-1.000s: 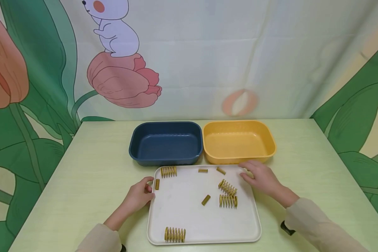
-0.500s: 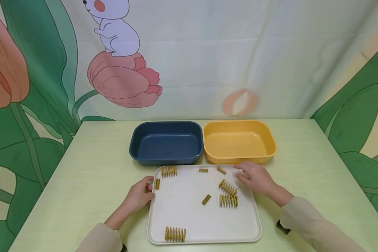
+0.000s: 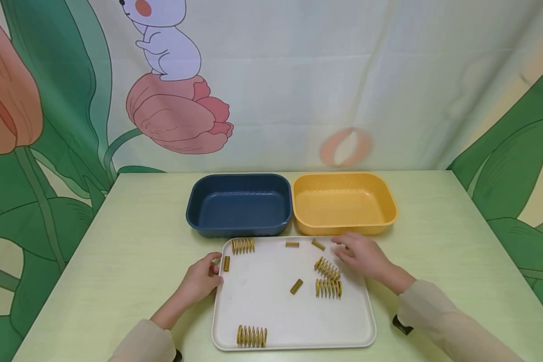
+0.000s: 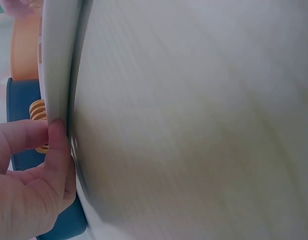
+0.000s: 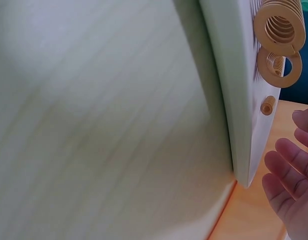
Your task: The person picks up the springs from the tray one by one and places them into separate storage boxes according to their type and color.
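A white tray (image 3: 271,314) holds several brass-coloured coil springs, large and small. My left hand (image 3: 200,277) pinches the tray's left rim between thumb and fingers, beside a small upright spring (image 3: 226,264); in the left wrist view, the hand (image 4: 36,175) meets the rim closely. Over the tray's upper right corner hovers my right hand (image 3: 363,255), fingers spread and holding nothing. Nearest to it lie a small slanted spring (image 3: 318,245) and a large tilted spring (image 3: 327,269), with another large spring (image 3: 328,288) just below. The right wrist view shows the loosely bent fingers (image 5: 288,172).
Behind the tray stand a dark blue bin (image 3: 240,233) and a yellow bin (image 3: 344,229), side by side. More springs lie at the tray's upper left (image 3: 243,246), lower left (image 3: 251,336), top middle (image 3: 292,244) and centre (image 3: 296,286). A printed curtain (image 3: 289,100) hangs behind the table.
My right hand has slid left, inward over the tray's upper right corner. The left hand, the tray and the springs stay where they were.
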A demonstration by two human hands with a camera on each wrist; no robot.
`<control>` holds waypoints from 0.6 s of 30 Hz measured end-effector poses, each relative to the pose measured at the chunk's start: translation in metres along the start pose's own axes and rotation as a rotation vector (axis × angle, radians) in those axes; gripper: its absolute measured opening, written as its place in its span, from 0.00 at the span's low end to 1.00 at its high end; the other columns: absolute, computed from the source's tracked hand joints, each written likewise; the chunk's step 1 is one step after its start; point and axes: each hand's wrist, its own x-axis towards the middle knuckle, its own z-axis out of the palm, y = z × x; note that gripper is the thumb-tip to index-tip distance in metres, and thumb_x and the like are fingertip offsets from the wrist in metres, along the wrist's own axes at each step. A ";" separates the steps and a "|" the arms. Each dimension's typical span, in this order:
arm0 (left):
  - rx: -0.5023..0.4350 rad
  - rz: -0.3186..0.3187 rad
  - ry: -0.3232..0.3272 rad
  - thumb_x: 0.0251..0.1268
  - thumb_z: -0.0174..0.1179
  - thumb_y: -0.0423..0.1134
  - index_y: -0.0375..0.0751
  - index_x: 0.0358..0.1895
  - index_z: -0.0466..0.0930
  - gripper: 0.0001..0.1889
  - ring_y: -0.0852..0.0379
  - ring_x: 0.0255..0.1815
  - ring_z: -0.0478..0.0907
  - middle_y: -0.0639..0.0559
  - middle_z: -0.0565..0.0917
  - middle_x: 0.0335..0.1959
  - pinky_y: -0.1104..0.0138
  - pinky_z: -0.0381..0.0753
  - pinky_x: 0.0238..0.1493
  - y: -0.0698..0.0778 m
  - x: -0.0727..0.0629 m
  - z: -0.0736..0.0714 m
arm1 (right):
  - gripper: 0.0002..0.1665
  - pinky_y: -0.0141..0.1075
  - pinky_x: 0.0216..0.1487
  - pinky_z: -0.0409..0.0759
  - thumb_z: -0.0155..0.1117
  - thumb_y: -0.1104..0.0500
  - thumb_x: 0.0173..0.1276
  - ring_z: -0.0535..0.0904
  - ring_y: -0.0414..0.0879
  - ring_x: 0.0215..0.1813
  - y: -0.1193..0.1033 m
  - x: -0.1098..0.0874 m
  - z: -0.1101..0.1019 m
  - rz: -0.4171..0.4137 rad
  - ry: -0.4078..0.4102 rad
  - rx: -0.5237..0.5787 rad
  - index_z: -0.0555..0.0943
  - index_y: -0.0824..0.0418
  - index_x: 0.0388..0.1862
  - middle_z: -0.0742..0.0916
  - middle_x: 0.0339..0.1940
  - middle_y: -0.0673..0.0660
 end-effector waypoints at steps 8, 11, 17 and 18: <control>-0.003 -0.002 0.000 0.45 0.54 0.25 0.31 0.56 0.65 0.27 0.59 0.23 0.68 0.47 0.71 0.29 0.70 0.73 0.20 -0.001 0.001 0.000 | 0.16 0.35 0.35 0.78 0.61 0.57 0.56 0.79 0.43 0.35 -0.002 0.004 0.005 0.020 -0.037 0.028 0.78 0.60 0.45 0.83 0.37 0.53; -0.011 -0.005 -0.001 0.45 0.54 0.25 0.31 0.56 0.65 0.27 0.60 0.22 0.68 0.47 0.71 0.29 0.70 0.73 0.20 -0.001 0.000 0.001 | 0.16 0.36 0.36 0.78 0.61 0.57 0.57 0.79 0.43 0.36 -0.003 0.005 0.007 0.022 -0.049 0.030 0.78 0.59 0.45 0.83 0.37 0.53; -0.019 -0.009 -0.002 0.45 0.54 0.25 0.31 0.55 0.65 0.27 0.60 0.22 0.68 0.47 0.70 0.29 0.70 0.73 0.20 -0.001 0.000 0.001 | 0.16 0.34 0.34 0.77 0.62 0.57 0.56 0.78 0.41 0.34 -0.002 0.008 0.014 0.018 -0.046 0.019 0.79 0.59 0.44 0.83 0.34 0.51; -0.018 -0.009 -0.002 0.45 0.54 0.25 0.31 0.55 0.65 0.27 0.60 0.22 0.68 0.47 0.70 0.29 0.70 0.73 0.20 -0.001 0.000 0.001 | 0.16 0.34 0.34 0.77 0.62 0.57 0.56 0.78 0.41 0.33 -0.002 0.009 0.014 0.018 -0.046 0.021 0.79 0.59 0.44 0.82 0.34 0.51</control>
